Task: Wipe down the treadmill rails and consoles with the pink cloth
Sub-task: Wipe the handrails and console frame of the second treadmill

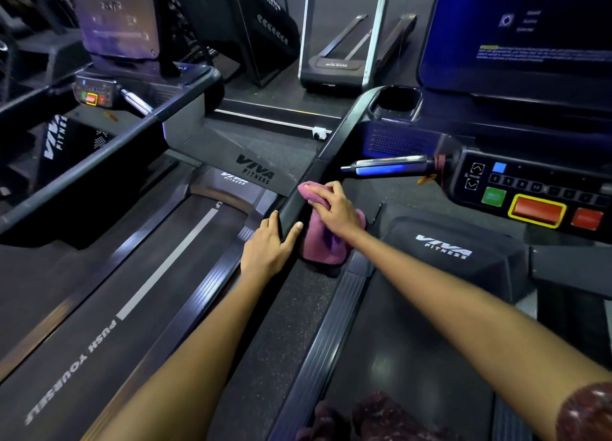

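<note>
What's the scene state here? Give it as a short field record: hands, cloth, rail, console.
left hand: rests on the rail, fingers straight, thumb on the rail's top
right hand: presses the cloth against the rail
cloth: pink, bunched, draped over the rail's right side, lower end hanging
rail: dark, runs from the hands up to the cup holder
console: right of the rail, untouched; green, red buttons visible
screen: lit blue
</note>
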`<move>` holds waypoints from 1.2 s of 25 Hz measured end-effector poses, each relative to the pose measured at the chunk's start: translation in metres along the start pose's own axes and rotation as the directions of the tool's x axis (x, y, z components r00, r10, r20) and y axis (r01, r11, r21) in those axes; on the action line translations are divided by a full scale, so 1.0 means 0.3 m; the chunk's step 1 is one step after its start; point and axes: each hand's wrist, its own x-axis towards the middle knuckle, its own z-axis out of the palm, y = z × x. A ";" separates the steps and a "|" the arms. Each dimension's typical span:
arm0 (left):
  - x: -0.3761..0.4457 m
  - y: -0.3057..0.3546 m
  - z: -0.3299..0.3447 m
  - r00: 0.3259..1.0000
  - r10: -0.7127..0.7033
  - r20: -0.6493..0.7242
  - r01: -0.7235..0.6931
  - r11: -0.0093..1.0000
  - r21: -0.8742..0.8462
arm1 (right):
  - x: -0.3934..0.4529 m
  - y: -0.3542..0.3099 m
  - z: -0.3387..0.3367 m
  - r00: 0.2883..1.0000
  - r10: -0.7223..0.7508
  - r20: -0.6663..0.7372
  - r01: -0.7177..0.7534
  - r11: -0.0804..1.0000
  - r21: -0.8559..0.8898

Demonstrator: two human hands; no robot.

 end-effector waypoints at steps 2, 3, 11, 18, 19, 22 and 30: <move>-0.004 -0.001 -0.001 1.000 -0.011 0.003 0.011 1.000 -0.016 | 0.002 -0.019 0.057 0.969 0.211 -0.129 -0.185 0.965 0.189; -0.006 -0.001 -0.002 1.000 -0.015 0.009 0.015 1.000 -0.021 | 0.005 -0.036 0.073 0.941 0.292 -0.168 -0.250 0.939 0.237; 0.002 -0.008 -0.003 0.999 0.025 0.046 -0.023 0.999 -0.048 | -0.238 -0.107 0.224 0.895 0.390 -0.217 -0.266 0.856 0.444; 0.015 -0.023 0.011 0.977 0.213 0.015 -0.213 0.977 0.013 | -0.129 -0.095 0.167 0.861 0.461 -0.214 -0.343 0.838 0.426; 0.018 -0.025 0.013 0.976 0.215 0.021 -0.215 0.976 0.018 | -0.183 -0.106 0.193 0.888 0.403 -0.220 -0.294 0.867 0.404; 0.025 -0.035 0.021 0.975 0.223 0.023 -0.224 0.972 0.065 | -0.267 -0.067 0.251 0.884 0.442 -0.153 -0.347 0.839 0.420; 0.163 0.087 -0.005 0.986 0.121 -0.112 -0.137 0.980 -0.146 | -0.065 -0.057 0.120 0.910 0.290 -0.294 -0.210 0.938 0.276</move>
